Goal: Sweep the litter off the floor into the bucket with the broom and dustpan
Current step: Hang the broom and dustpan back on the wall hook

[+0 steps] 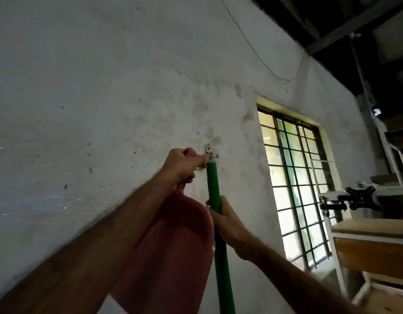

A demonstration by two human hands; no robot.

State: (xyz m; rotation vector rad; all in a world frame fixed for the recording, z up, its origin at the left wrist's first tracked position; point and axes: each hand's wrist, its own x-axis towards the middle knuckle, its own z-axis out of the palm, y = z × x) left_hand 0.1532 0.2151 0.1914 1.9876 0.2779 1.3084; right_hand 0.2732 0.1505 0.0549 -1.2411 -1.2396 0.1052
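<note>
My left hand [181, 165] is raised to the white wall, shut on the handle of a pink dustpan [171, 252] that hangs down below it. Its fingertips touch the top of the broom's green handle [215, 193], right at a small metal hook [210, 152] fixed to the wall. My right hand [230, 225] grips the green handle lower down and holds it upright against the wall. The broom's head, the bucket, the floor and any litter are out of view.
A barred window [293, 184] is set in the wall to the right. Stacked wooden desks [372, 243] with white frames and a black bracket [359, 198] stand at the far right. A thin wire [252, 48] runs down the wall above.
</note>
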